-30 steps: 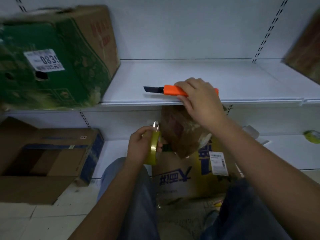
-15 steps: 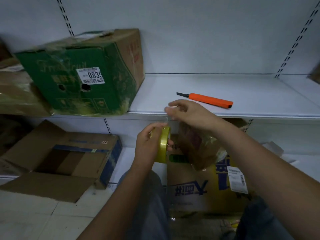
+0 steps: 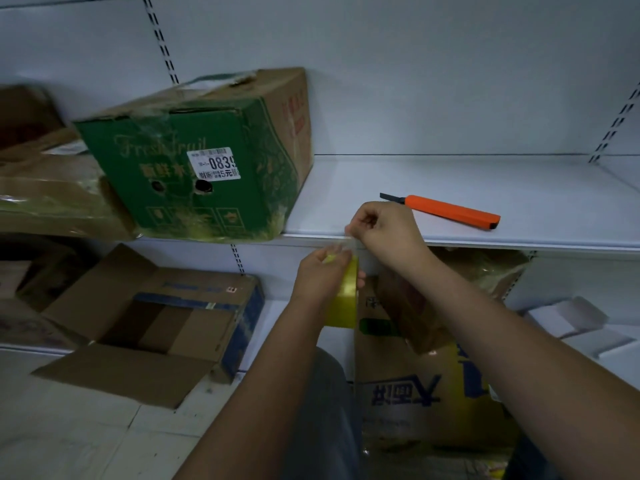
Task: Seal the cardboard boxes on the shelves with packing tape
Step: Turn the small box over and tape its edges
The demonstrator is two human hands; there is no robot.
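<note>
My left hand (image 3: pixel 320 271) grips a yellow roll of packing tape (image 3: pixel 344 299) in front of the shelf edge. Just above it, my right hand (image 3: pixel 382 230) pinches the tape's loose end (image 3: pixel 350 240), a short clear strip pulled up from the roll. A green fruit box (image 3: pixel 207 157) with a white price label stands on the upper shelf (image 3: pixel 450 181) to the left. A brown and yellow box (image 3: pixel 426 382) with blue print sits low between my knees, its top flap raised. An open brown box (image 3: pixel 166 320) lies on the lower shelf at left.
An orange utility knife (image 3: pixel 450 211) lies on the upper shelf right of my hands, blade pointing left. More brown cartons (image 3: pixel 41 188) crowd the far left. White folded packaging (image 3: pixel 568 318) rests on the lower shelf at right. Pale floor tiles (image 3: pixel 69 427) lie below.
My right hand set the orange knife down on the upper shelf, came to the roll and took hold of the tape end. The view swung left and up.
</note>
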